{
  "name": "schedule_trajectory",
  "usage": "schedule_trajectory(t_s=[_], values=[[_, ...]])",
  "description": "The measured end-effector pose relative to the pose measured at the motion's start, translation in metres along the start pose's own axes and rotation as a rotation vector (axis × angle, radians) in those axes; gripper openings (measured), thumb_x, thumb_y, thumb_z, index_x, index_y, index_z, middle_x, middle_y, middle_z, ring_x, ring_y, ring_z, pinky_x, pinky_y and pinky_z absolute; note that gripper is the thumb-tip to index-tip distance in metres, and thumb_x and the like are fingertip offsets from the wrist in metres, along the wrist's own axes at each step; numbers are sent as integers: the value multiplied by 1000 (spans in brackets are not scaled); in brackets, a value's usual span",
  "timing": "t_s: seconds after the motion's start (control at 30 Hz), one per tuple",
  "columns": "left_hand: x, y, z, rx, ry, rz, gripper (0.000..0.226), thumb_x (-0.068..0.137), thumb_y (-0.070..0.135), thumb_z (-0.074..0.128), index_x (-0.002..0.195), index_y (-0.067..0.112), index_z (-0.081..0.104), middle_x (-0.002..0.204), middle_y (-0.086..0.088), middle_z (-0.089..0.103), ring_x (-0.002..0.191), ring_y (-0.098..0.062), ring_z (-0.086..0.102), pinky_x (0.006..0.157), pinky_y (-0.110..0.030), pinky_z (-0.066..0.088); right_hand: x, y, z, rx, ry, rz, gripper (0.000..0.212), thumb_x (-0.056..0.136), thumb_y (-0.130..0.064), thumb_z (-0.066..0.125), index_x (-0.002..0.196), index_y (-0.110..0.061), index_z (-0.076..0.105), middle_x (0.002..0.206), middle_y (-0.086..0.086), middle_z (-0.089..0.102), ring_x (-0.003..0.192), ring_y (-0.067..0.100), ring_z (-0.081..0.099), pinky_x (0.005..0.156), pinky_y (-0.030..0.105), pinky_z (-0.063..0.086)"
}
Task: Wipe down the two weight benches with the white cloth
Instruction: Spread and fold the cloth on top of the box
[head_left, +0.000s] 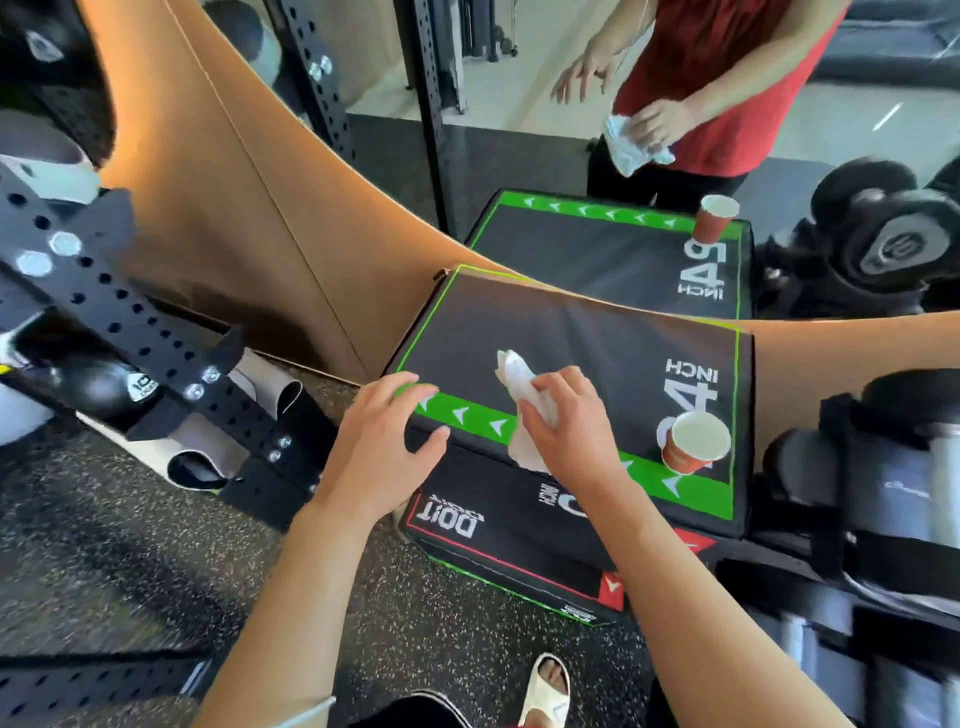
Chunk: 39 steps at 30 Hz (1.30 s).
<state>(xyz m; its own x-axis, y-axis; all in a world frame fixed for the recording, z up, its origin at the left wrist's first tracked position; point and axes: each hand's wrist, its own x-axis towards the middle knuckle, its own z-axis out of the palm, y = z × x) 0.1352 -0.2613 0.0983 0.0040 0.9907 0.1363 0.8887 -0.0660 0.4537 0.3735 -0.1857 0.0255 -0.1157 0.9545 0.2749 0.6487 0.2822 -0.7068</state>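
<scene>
Right hand (566, 421): fingers curled round the white cloth (522, 395), pressing it onto the top of the black padded box (571, 338).
Left hand (387, 441): fingers spread and relaxed, resting on the box's near-left corner, fingertips on the green band (649, 475); it holds nothing.
White cloth: crumpled, lying across the middle of the box top; its near end hangs over the near edge beside the right wrist.
Black padded box: green-edged, printed "INCH" at the right, stacked on a second black box with a red outline (509, 551).
Paper cup (693, 441): red, upright, on the near-right part of the box top, right of the right hand and apart from it.
Mirror (519, 119): on the far wall, showing the box, the cup and the person in a red top.
Rack (130, 322): black perforated steel, at the left.
Dumbbells (883, 488): at the right, just beside the box.
Floor (130, 571): dark speckled rubber; one foot in a white sandal (545, 691) near the bottom edge.
</scene>
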Motion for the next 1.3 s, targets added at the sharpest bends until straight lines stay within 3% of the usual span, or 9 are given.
schedule_trajectory(t_s=[0.57,0.73,0.9,1.1,1.3], values=[[159,-73,45,-72,-179,248,37,95,27,73,130,15,69,134,-1,61,129,-24,54,113,-40,42,87,33,96,-265,7,453,23,97,-29,64,111,-11,66,111,8,58,103,37,55,84,47,48],[192,-97,62,-89,-276,307,36,96,29,70,130,17,69,133,2,60,126,-24,54,109,-43,44,99,28,117,-184,-29,571,37,93,-42,70,120,-19,63,119,1,54,113,29,54,93,46,49],[201,-100,90,-105,-345,357,38,95,30,71,131,18,68,133,3,61,124,-25,55,105,-43,45,87,31,111,-159,-44,602,42,91,-43,72,125,-20,63,118,-3,55,116,23,54,97,41,49],[189,-89,124,-90,-432,378,45,94,34,69,137,20,62,135,5,58,122,-24,55,101,-43,48,61,49,89,-130,-28,586,33,88,-35,76,117,-23,66,109,-10,53,96,17,59,87,32,50],[169,-80,150,-63,-475,301,33,96,33,69,125,18,64,128,5,59,113,-25,56,89,-43,50,53,60,89,-72,-68,601,25,92,-29,72,113,-17,66,99,-8,58,79,12,56,77,29,47]])
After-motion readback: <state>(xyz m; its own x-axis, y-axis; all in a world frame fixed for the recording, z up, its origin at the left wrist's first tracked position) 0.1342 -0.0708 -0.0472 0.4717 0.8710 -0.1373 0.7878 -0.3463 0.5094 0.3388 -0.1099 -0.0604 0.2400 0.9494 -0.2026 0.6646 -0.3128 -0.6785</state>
